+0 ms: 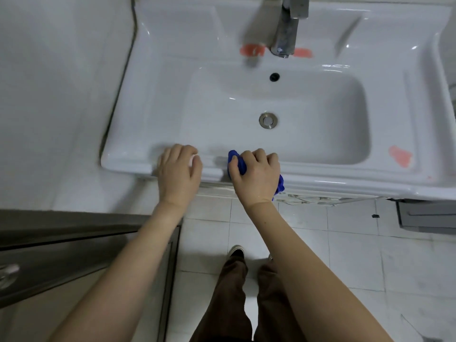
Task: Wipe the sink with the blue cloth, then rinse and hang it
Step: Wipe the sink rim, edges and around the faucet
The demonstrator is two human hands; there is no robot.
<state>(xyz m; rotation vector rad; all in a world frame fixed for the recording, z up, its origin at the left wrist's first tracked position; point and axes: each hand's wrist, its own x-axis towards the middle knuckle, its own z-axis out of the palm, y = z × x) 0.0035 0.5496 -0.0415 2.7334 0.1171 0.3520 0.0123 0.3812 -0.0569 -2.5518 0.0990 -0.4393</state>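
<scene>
A white ceramic sink (320, 178) fills the upper part of the view, with a metal drain (268, 120) in its basin and a metal tap (286, 33) at the back. My right hand (256, 176) grips a bunched blue cloth (238, 162) against the sink's front rim, a tail of cloth hanging below the edge. My left hand (179, 171) rests on the front rim to the left, fingers curled over the edge, holding nothing.
Red-orange marks sit by the tap base (251, 50) and on the rim's front right corner (401, 156). An overflow hole (274, 77) lies under the tap. A white wall is at left, a dark metal door frame (86, 243) at lower left, tiled floor below.
</scene>
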